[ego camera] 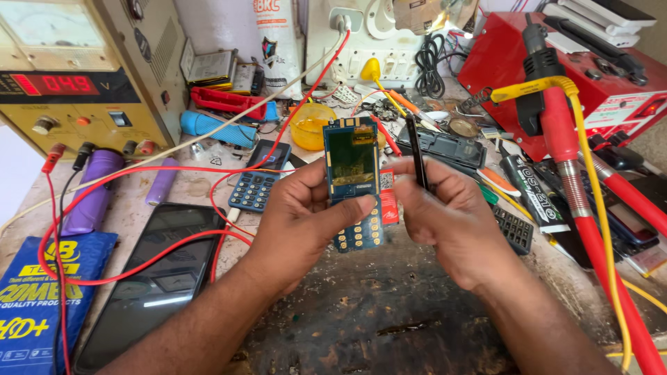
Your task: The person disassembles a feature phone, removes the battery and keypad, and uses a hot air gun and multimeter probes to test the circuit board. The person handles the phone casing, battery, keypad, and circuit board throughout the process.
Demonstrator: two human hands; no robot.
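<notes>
My left hand (302, 215) holds a blue phone circuit board (352, 170) upright at the centre of the bench, thumb pressed across its lower part above the gold keypad contacts. My right hand (445, 215) is beside it on the right, pinching thin black tweezers (416, 149) that point upward. The tweezers stand just right of the board, apart from it. Both hands hover above the dark worn bench surface (375, 312).
A power supply (69, 76) with red display stands back left, its red leads (139, 264) looping over a black phone (153, 278). A blue packet (35, 298), purple cells (94, 191), yellow bowl (309, 125), keypad phone (258, 182), red soldering iron (570, 173) and red box (597, 76) crowd around.
</notes>
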